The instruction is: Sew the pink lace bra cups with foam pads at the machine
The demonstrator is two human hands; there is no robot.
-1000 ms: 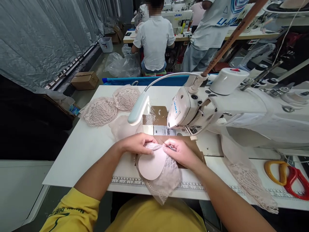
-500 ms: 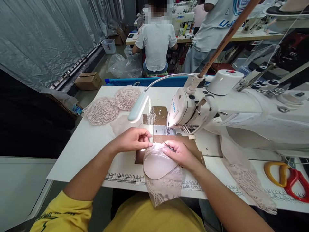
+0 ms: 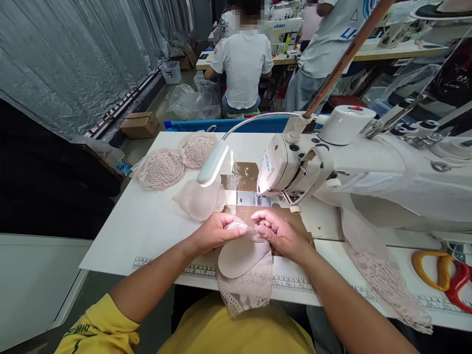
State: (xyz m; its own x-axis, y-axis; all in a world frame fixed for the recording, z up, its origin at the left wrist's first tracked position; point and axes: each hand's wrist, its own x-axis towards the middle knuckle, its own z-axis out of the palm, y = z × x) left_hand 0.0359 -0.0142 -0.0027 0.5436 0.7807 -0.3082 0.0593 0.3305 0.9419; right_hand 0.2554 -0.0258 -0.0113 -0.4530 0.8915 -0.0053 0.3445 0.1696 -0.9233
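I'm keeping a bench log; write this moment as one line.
left hand: pinching lace fabric; right hand: at fabric's upper edge; pale cup: against fabric; sewing machine: beyond right hand; scissors: far right

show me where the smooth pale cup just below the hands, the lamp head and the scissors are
Smooth pale cup (image 3: 241,259): head view, middle of its smooth face.
Lamp head (image 3: 213,163): head view, middle of its casing.
Scissors (image 3: 445,271): head view, yellow handle loop.

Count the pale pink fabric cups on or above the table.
4: lace cup at left, second lace cup beside it, sheer cup near white lamp, smooth cup below left hand. More may be hidden.
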